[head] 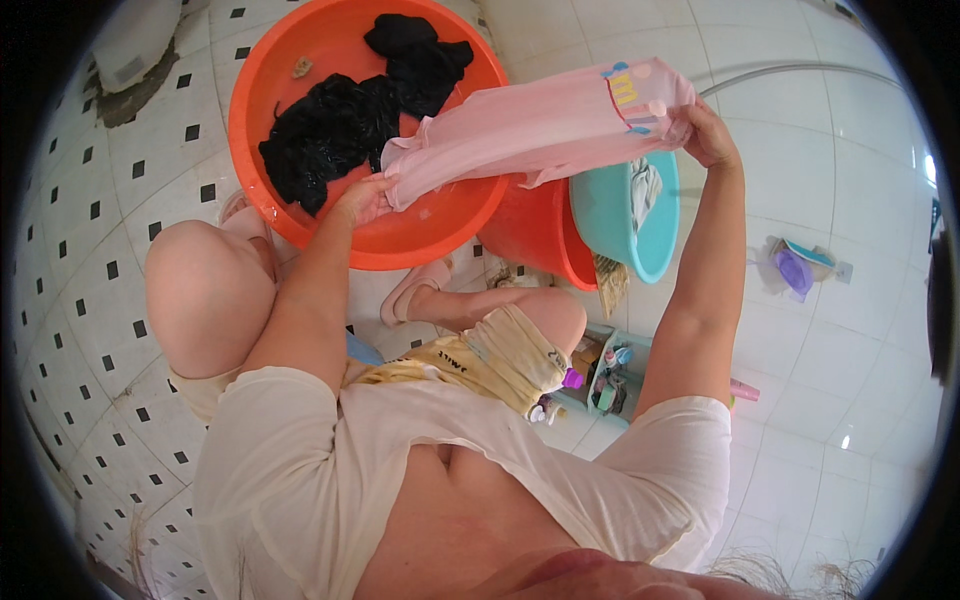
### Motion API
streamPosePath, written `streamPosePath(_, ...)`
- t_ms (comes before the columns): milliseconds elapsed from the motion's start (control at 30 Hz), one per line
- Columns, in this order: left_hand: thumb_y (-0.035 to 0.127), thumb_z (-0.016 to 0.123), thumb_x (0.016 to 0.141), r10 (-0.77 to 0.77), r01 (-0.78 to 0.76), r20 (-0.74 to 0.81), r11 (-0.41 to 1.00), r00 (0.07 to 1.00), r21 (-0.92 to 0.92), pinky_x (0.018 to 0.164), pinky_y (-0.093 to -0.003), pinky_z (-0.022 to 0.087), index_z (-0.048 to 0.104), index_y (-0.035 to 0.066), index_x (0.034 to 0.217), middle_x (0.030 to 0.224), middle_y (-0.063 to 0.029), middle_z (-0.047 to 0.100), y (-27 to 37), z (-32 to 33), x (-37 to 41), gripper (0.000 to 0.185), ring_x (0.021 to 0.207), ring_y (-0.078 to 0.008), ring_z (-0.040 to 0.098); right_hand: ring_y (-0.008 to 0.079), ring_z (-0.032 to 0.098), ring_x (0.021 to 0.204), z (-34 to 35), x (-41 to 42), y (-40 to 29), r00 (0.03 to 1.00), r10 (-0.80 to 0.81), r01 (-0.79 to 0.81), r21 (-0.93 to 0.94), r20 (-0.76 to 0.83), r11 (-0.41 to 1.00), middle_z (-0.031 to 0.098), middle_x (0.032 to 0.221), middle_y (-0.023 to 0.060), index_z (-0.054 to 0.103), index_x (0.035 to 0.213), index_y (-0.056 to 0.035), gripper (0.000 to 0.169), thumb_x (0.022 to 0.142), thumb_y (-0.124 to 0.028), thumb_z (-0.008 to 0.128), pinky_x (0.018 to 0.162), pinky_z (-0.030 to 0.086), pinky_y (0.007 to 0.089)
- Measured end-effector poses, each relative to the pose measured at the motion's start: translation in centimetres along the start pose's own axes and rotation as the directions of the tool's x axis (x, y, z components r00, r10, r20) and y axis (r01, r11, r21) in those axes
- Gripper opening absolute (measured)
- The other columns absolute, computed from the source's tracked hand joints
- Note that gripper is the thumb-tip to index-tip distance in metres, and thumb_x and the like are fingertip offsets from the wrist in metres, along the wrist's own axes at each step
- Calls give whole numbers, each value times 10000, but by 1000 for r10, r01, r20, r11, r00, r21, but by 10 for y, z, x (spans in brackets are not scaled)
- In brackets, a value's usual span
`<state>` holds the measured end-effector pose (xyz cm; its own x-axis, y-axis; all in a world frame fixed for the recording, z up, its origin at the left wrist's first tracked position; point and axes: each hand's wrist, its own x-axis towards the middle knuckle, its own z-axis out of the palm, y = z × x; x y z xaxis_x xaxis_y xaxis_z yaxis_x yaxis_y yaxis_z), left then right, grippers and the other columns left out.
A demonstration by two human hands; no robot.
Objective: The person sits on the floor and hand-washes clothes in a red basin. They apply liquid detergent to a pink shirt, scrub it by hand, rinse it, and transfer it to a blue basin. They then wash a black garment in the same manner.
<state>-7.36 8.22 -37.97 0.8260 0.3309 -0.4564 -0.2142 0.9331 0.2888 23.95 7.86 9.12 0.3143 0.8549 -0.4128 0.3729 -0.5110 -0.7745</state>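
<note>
A pink cloth garment (517,131) with a coloured print near one end is stretched between my two hands. My left hand (367,201) grips its near-left end over the rim of a large orange plastic basin (420,232). Higher and to the right, my right hand (705,135) is closed on the printed end. Wet black clothing (330,139) lies in the basin, heaped from its left side to the far right. A small beige lump (301,67) sits on the basin's inner surface.
Right of the basin, a turquoise basin (664,225) with a pale cloth (643,191) stands by a red bucket (536,229). A shelf caddy (622,375) with bottles is near my knee. A grey hose (795,67) runs along the tiled wall (787,180). Black-dotted tiles (97,247) cover the floor.
</note>
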Motion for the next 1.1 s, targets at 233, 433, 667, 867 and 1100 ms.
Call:
streamPosePath(233, 203, 663, 813, -148, 132, 37, 951, 988, 279, 928, -332, 415, 545, 97, 1124, 1104, -65, 610, -19, 6, 0, 349, 1024, -197, 581, 214, 601, 914, 10, 5, -5, 995, -97, 99, 71, -32, 993, 596, 1009, 85, 490, 1169, -21, 367, 819, -127, 506, 783, 524, 391)
streamPosePath(433, 240, 634, 836, -196, 143, 229, 963, 953, 229, 953, -350, 401, 541, 93, 1122, 1095, -77, 611, -24, 31, -13, 334, 1050, -205, 567, 221, 584, 957, 26, 4, -17, 988, -124, 132, 83, -91, 988, 584, 1055, 93, 473, 1204, -26, 410, 829, -178, 540, 799, 512, 376)
streamPosePath(667, 245, 633, 839, -155, 107, 265, 976, 952, 187, 934, -331, 418, 537, 80, 1139, 1082, -66, 607, -24, 55, -8, 355, 1043, -190, 565, 227, 553, 1021, 20, 12, -34, 962, -213, 250, 235, -171, 939, 565, 1141, 85, 454, 1250, -37, 480, 875, -331, 515, 845, 470, 361)
streamPosePath(867, 246, 657, 788, -165, 56, 108, 757, 980, 651, 763, -298, 496, 627, 35, 960, 949, -79, 643, -11, 72, -15, 273, 847, -170, 620, 241, 501, 1129, 34, 11, -43, 956, -239, 284, 320, -171, 904, 513, 1246, 99, 415, 1294, -39, 525, 927, -414, 433, 911, 440, 375)
streamPosePath(1100, 176, 608, 730, 297, -307, 263, 114, 918, 945, 566, -309, 472, 636, 4, 764, 646, -78, 608, 131, 167, -52, 177, 587, -146, 579, 218, 525, 1099, 33, 2, -36, 964, -267, 246, 361, 8, 900, 545, 1200, 91, 461, 1252, -33, 473, 921, -372, 467, 900, 449, 355)
